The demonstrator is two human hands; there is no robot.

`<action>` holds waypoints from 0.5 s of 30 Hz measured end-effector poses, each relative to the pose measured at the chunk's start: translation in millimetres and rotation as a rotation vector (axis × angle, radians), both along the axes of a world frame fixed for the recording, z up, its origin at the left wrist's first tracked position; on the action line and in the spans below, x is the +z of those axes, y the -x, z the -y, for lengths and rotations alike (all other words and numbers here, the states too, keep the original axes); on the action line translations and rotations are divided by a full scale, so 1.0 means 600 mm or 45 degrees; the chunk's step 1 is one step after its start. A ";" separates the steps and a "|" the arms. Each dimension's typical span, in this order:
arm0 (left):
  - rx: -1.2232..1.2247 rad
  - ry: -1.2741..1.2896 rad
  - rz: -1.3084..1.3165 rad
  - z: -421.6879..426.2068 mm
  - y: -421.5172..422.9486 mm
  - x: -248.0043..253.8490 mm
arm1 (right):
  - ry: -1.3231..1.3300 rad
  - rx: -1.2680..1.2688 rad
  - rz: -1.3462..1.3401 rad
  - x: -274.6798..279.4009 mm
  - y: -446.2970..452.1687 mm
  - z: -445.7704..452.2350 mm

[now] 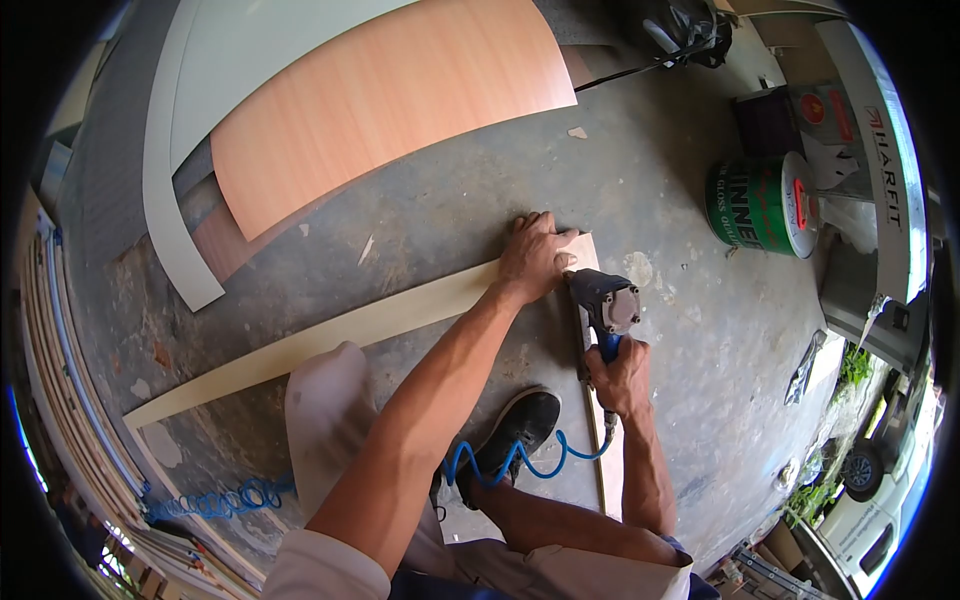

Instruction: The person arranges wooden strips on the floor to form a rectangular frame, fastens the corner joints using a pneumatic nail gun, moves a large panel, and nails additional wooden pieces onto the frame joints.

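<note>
My right hand (620, 375) is wrapped around the handle of a nail gun (606, 300) with a dark body and a grey cap. Its nose meets a corner of the pale wooden frame (410, 315) lying on the floor. Close to that nose, my left hand (537, 257) grips the same corner, fingers curled over the far edge and thumb on the near side. From the gun's base, a coiled blue air hose (575, 453) runs left across my shoe (522, 425).
Wood-grain sheets (390, 100) and white panels (270, 60) lie at the far left. A green tin (745, 205) stands to the right, near a black bag (685, 35). Stacked strips (75, 370) line the left side. A white vehicle (865, 540) is at lower right.
</note>
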State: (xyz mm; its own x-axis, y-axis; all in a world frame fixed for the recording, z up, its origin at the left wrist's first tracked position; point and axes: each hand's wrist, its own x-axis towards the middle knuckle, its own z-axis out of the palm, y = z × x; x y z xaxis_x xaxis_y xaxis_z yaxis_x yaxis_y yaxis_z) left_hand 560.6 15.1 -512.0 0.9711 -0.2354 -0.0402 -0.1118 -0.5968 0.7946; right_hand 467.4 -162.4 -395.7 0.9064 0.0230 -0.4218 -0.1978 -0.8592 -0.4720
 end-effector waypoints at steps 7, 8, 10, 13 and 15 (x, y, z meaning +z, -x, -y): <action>-0.003 -0.005 0.012 0.000 0.000 0.002 | -0.009 0.036 0.015 0.006 -0.003 0.000; -0.005 -0.006 0.012 0.000 0.000 0.001 | -0.010 0.034 0.015 0.007 -0.004 0.000; -0.004 -0.011 0.008 0.001 0.000 0.001 | 0.002 0.037 -0.007 0.010 -0.006 0.000; 0.003 -0.002 0.006 0.002 -0.001 0.000 | 0.022 0.051 -0.016 0.014 -0.008 -0.002; 0.005 0.001 -0.001 0.003 -0.001 0.001 | 0.032 0.059 -0.024 0.015 -0.009 -0.004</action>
